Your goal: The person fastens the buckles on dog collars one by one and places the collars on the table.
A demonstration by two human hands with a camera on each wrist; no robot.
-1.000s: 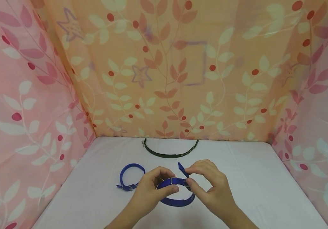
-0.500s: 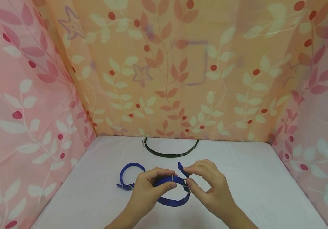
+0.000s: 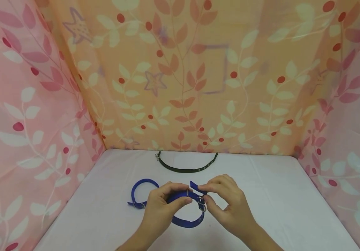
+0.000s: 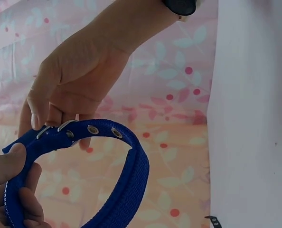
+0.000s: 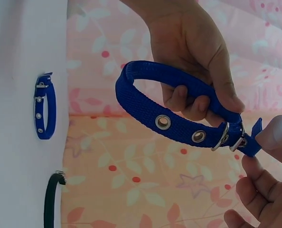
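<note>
A blue collar (image 5: 145, 109) with metal eyelets, a buckle and a D-ring is held up as a loop over the white table. My left hand (image 3: 162, 205) pinches its strap near the buckle (image 5: 238, 137), thumb in front and fingers behind. Between thumb and index finger, my right hand (image 3: 233, 205) grips the free strap tip (image 3: 195, 186), which bends up and back at the buckle. In the right wrist view the tip sticks out past the buckle, against the right thumb. Part of the loop hides behind the left hand in the head view.
A second blue collar (image 3: 133, 191), buckled into a ring, lies on the table (image 3: 104, 209) left of the hands. At the back edge a dark green collar (image 3: 183, 170) lies unbuckled in a curve. Patterned cloth walls (image 3: 180, 104) enclose the back and both sides.
The strap tip has swung left and lower toward the left hand, with the right fingers following. The held collar loop has shifted slightly left and turned, bringing its D-ring into view.
</note>
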